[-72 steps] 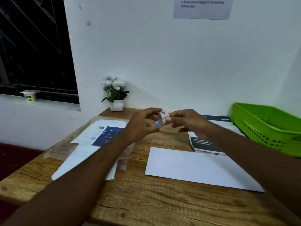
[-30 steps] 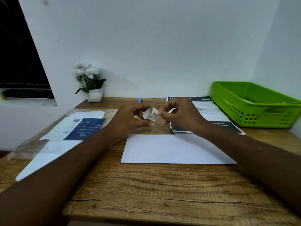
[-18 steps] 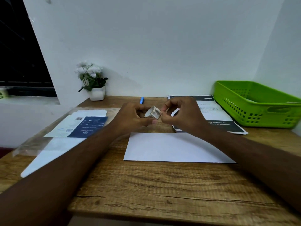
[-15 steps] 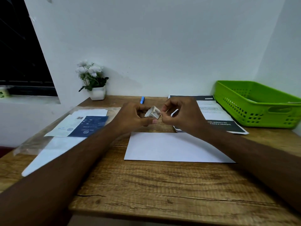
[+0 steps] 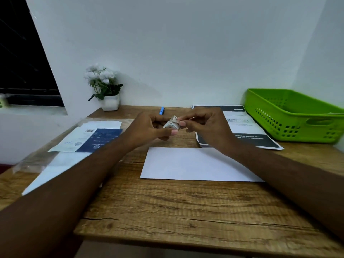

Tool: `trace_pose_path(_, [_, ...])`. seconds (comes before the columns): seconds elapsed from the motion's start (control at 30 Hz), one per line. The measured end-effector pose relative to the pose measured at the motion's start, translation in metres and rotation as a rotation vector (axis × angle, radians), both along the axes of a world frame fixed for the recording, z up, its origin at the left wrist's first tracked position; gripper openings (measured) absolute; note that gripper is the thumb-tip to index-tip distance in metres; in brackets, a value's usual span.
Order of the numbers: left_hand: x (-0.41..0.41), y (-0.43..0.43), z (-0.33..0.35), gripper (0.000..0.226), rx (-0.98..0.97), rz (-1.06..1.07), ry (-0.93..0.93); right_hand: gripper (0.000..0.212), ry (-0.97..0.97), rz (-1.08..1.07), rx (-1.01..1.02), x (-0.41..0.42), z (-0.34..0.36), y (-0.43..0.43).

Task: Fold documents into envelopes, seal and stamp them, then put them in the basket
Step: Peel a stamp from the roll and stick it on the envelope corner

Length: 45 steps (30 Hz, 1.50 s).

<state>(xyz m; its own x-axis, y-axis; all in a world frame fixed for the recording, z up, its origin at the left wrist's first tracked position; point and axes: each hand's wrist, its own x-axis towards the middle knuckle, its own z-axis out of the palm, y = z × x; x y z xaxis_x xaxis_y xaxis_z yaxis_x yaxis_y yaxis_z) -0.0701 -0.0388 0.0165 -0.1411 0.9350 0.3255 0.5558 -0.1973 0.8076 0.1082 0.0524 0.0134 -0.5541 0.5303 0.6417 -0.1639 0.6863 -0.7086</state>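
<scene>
At the far left there was a dark window (image 5: 22,67). Below it, on the left part of the wooden table (image 5: 167,211), lay white papers (image 5: 55,168), partly under a clear plastic wrap (image 5: 31,162). A blue and white leaflet (image 5: 96,139) lay on top of them. Behind these, against the wall, stood a pot of white flowers (image 5: 107,90).

A blue pen (image 5: 161,110) lay near the back edge of the table, just beyond the hands. The left hand (image 5: 147,129) held a small roll of stamps (image 5: 172,124) with its thumb and fingers curled around it. The right hand (image 5: 208,127) pinched the end of the same roll between thumb and index finger, and its other fingers were bent. The roll was in the air between the two hands, above the table and just past the far edge of a white envelope (image 5: 195,164). This envelope lay flat in the middle of the table, with its plain side up, and the right forearm crossed over its right corner.

To the right of the hands lay printed documents (image 5: 242,130) with dark bands. The right hand covered their left side. At the far right stood the green basket (image 5: 290,127), just beside the documents. I could not tell what was inside it.
</scene>
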Motion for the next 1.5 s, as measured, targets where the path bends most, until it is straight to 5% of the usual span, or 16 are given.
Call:
trace_pose_path(0.27, [-0.002, 0.001, -0.001, 0.056, 0.031, -0.027, -0.143, 0.006, 0.042, 0.063, -0.258, -0.003, -0.001, -0.007])
trace_pose_path(0.63, [-0.009, 0.001, -0.001, 0.070, 0.045, 0.034, -0.112, 0.005, 0.099, 0.053, -0.463, 0.003, 0.007, -0.012])
trace_pose_path(0.9, [-0.019, -0.002, 0.004, 0.048, 0.104, 0.163, 0.289, 0.028, -0.019, 0.027, -0.598, 0.005, 0.001, -0.010])
trace_pose_path(1.13, [-0.038, 0.003, 0.015, 0.047, 0.119, 0.294, 0.472, 0.027, -0.063, 0.052, -0.635, 0.004, 0.001, -0.014])
trace_pose_path(1.5, [-0.099, 0.053, 0.031, 0.056, -0.240, 0.489, 0.825, 0.018, -0.125, -0.009, -0.593, 0.004, -0.005, -0.012])
